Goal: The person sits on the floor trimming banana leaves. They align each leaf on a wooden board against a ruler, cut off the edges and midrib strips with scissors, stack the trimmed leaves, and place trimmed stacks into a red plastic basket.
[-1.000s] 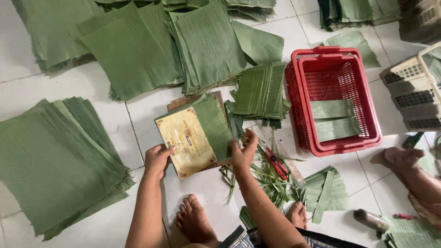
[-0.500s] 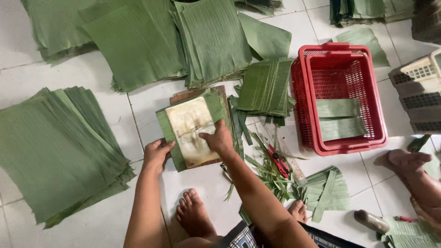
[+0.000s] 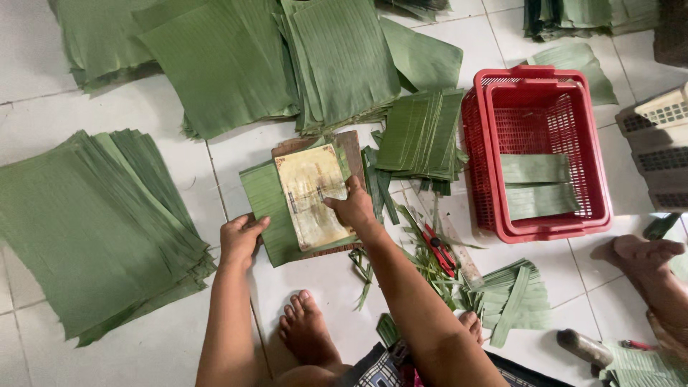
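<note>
— Pressing what? 
— Right hand flat on the worn yellowish rectangular card, long axis twelve-to-six, atop a green banana leaf sheet. 
— Left hand? 
— Gripping the leaf's eight o'clock edge.

The leaf lies partly hidden under the worn template.

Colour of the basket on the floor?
Red plastic basket, with a mesh wall; shows best in the head view.

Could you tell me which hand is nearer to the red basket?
Right. The right hand rests on the yellowed card, left of the red basket; the left hand is farther left.
</note>
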### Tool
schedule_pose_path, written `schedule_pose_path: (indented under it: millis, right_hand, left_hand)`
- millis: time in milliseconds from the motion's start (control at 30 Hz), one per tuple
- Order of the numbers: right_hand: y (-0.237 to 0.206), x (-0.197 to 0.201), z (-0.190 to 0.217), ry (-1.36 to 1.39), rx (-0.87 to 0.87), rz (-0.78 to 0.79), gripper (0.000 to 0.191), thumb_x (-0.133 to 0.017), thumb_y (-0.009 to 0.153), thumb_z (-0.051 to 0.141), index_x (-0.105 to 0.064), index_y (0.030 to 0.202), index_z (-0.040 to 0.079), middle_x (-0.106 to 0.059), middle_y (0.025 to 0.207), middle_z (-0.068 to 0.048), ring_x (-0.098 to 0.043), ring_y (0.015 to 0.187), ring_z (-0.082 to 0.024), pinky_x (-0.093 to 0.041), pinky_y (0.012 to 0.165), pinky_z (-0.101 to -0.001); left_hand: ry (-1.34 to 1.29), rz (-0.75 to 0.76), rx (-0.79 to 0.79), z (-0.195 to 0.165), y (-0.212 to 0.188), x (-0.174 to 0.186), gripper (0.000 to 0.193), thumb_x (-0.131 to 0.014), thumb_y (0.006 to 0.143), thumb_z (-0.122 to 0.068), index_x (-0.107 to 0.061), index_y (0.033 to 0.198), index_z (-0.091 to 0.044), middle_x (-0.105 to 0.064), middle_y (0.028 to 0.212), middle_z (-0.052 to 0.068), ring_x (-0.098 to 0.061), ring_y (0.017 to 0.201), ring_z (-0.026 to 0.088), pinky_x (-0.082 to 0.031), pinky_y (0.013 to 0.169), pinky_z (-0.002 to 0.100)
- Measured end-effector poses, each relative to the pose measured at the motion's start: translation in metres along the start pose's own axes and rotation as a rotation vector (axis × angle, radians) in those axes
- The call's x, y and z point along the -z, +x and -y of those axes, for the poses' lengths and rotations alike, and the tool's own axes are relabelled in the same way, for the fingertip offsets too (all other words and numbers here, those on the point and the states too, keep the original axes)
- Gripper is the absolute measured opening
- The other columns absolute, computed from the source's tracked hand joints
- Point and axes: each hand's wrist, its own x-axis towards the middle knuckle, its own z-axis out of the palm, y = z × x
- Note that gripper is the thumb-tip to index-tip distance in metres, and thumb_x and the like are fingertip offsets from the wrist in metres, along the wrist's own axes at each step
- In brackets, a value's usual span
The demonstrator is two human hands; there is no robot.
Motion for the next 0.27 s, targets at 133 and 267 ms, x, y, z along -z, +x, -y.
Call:
schedule_pose_path:
  millis: [133,267]
  right_hand:
    - [0.0026,-0.0036,0.0011,-0.031,0.017,0.013,0.070,-0.093,0.070,0.031,-0.056,0.122,0.003,-0.072,0.112,-0.019,-0.071,0.105,-0.032,-0.055,0.091,-0.0405]
    - [0.0041,-0.0019,-0.0011,-0.025,-0.002,0.015,0.070,-0.092,0.069,0.031,-0.055,0.123,0.003,-0.071,0.114,-0.020,-0.070,0.106,-0.032,-0.054,0.091,-0.0401]
  left_hand:
    - [-0.061,0.015,0.013,0.0006,-0.0006,0.0054,0.025,-0.081,0.085,-0.009,-0.076,0.107,0.002,-0.073,0.083,0.001,-0.059,0.063,0.008,-0.044,0.054,0.025]
    - [-0.092,0.017,0.051,-0.0021,-0.0014,0.0055,0.026,-0.079,0.085,-0.009,-0.075,0.109,0.001,-0.076,0.086,0.001,-0.065,0.067,0.008,-0.049,0.056,0.024]
